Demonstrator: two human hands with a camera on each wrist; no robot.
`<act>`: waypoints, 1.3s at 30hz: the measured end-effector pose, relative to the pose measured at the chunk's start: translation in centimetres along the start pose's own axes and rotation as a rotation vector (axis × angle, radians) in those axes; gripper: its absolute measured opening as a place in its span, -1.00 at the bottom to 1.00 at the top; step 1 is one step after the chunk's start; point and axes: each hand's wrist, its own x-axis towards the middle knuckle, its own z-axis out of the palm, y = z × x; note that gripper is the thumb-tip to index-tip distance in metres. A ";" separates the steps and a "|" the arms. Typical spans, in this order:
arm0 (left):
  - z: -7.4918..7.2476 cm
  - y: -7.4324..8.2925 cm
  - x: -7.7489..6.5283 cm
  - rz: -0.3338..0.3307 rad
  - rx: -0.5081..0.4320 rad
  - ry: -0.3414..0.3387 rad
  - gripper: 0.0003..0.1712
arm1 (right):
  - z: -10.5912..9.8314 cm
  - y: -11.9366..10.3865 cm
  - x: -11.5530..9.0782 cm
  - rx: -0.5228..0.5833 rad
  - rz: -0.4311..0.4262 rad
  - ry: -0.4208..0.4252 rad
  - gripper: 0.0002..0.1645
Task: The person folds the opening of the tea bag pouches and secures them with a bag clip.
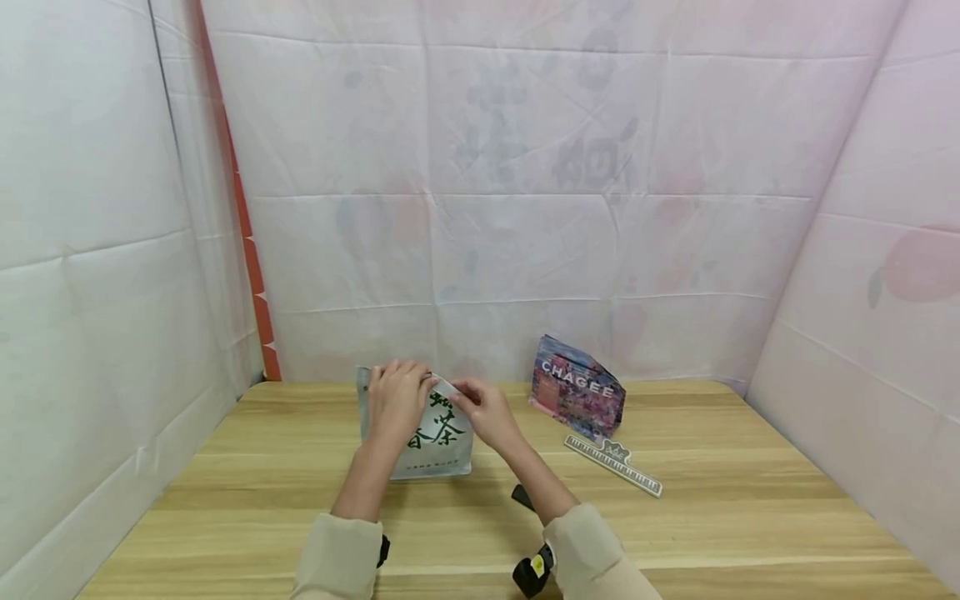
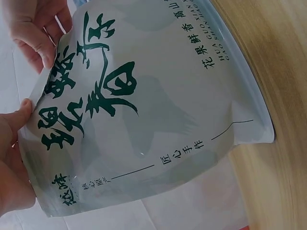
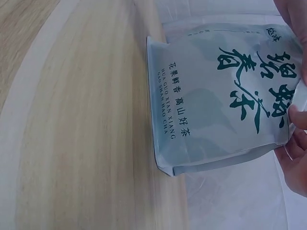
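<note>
Left hand (image 1: 397, 403) and right hand (image 1: 486, 410) pinch the top of a tea pouch (image 1: 442, 452); right of their fingers stands a CHAGEE bag (image 1: 574, 400).

The left hand (image 1: 397, 396) hid lettering on the bag (image 1: 444, 450); the head view cropped the table's (image 1: 750, 517) near edge.

Horizontal fold creases cross a whitish back sheet (image 1: 525, 258), printed with faint pink and grey-blue shapes, behind a pale wooden tabletop (image 1: 750, 517). A left sheet (image 1: 97, 350) and a right sheet (image 1: 847, 333) flank it. A red-orange strip (image 1: 264, 321) edges the left corner. Soft light turns pinkish at upper right.
</note>
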 end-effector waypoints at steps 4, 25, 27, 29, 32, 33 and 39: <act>-0.1 0.0 0.1 0.001 -0.007 -0.023 -0.79 | -0.1 0.1 0.0 -0.019 0.025 0.013 -0.86; -0.2 0.0 -0.3 0.008 -0.022 -0.052 -0.71 | 0.1 0.6 0.1 0.000 0.069 0.035 -0.90; -0.1 0.0 -0.4 0.020 -0.017 -0.043 -0.69 | 0.1 0.6 0.1 0.006 0.072 0.029 -0.90; 0.0 -0.1 -0.5 0.028 -0.017 -0.032 -0.69 | 0.0 0.5 0.0 0.008 0.080 0.025 -0.89; 0.0 -0.1 -0.3 0.033 -0.005 -0.011 -0.72 | 0.0 0.3 0.0 0.002 0.091 0.021 -0.90; 0.0 0.0 -0.3 0.032 0.000 -0.006 -0.73 | 0.0 0.3 0.0 0.000 0.093 0.019 -0.90; 0.2 0.0 0.1 0.018 0.021 -0.022 -0.74 | -0.1 0.3 0.1 -0.013 0.098 0.007 -0.91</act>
